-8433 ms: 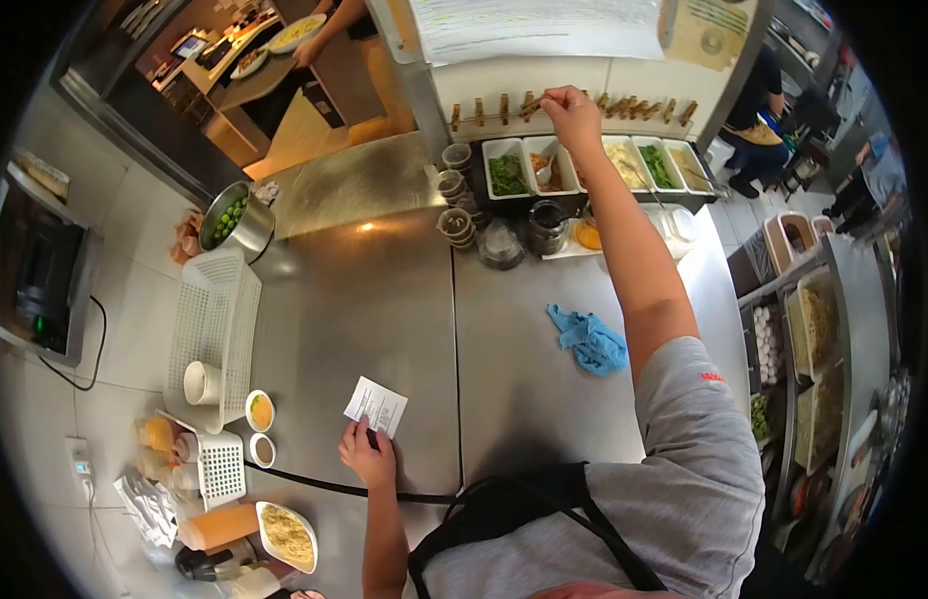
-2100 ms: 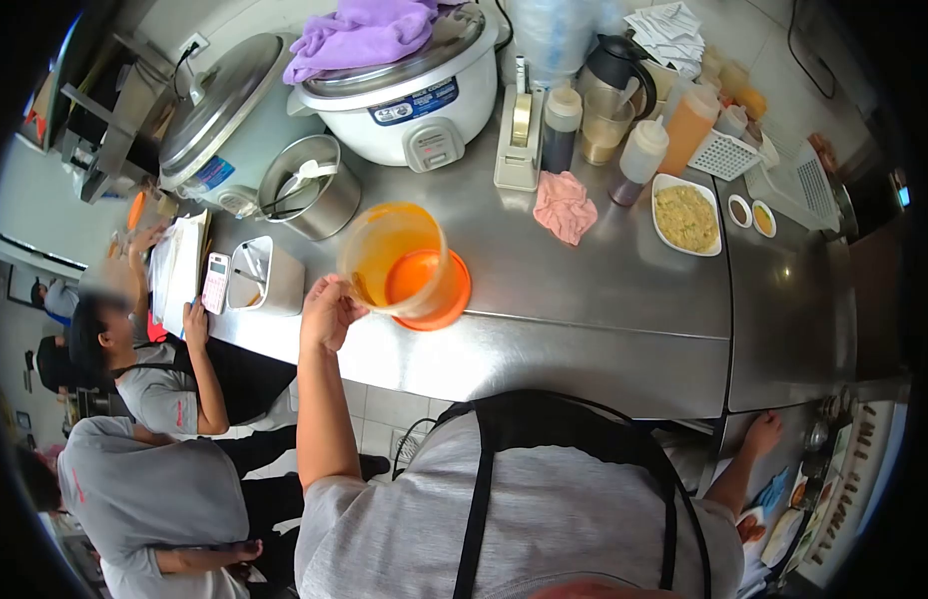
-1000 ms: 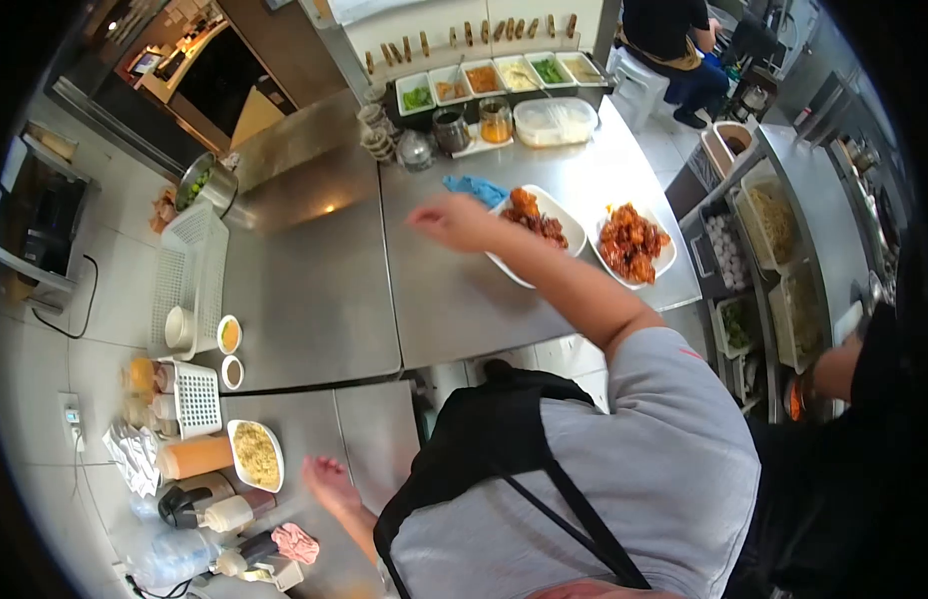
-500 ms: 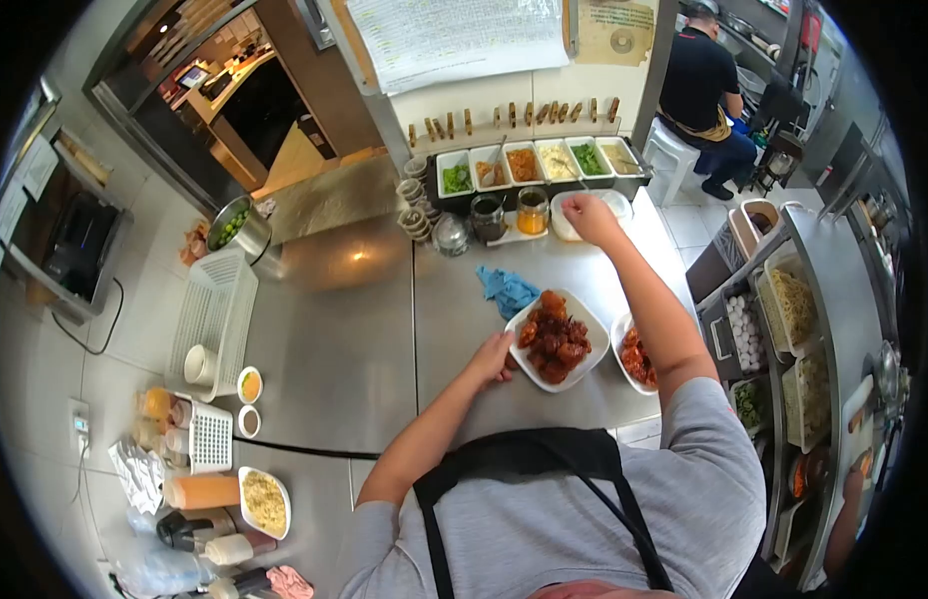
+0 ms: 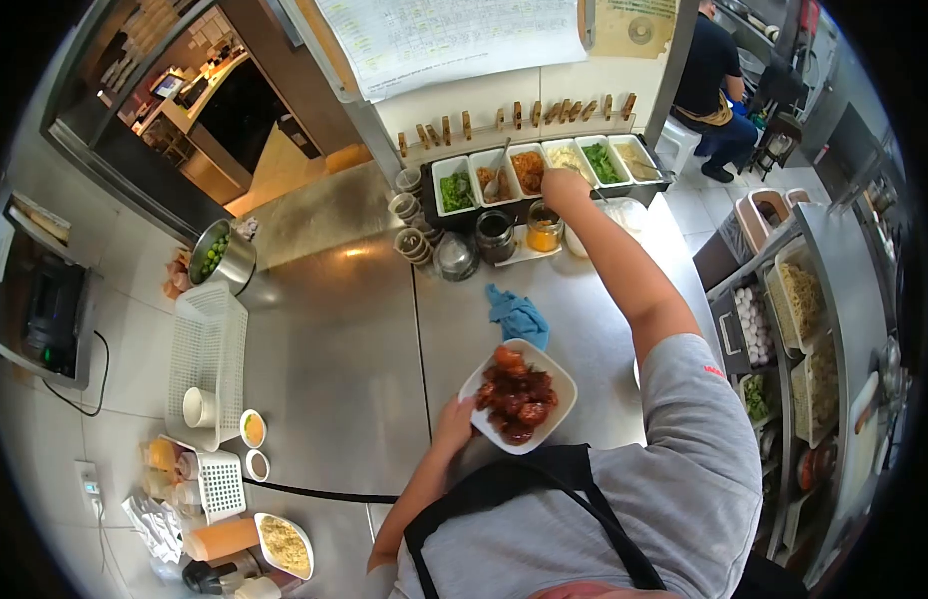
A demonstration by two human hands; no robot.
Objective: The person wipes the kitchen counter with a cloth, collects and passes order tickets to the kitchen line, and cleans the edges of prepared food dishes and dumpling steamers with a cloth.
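My left hand grips the left rim of a white square dish of glazed, dark red pieces, close to my apron. Reaching out to the back, my right hand is closed at the front edge of the topping containers, by the white shredded topping. Whatever its fingers hold is too small to make out. Orange topping and chopped greens flank it. Below the hand stand a jar with yellow-orange contents and a dark jar. A blue cloth lies beyond the dish.
At the left are a white basket, a pot of green fruit, two small sauce cups and a dish of pale yellow food. Clothespins line the back wall. A person in black sits at the upper right. Shelves stand at the right.
The dish has come nearer to my body with my left hand on it. My right hand has moved left from the lidded container to the toppings. My right arm now hides most of the second dish.
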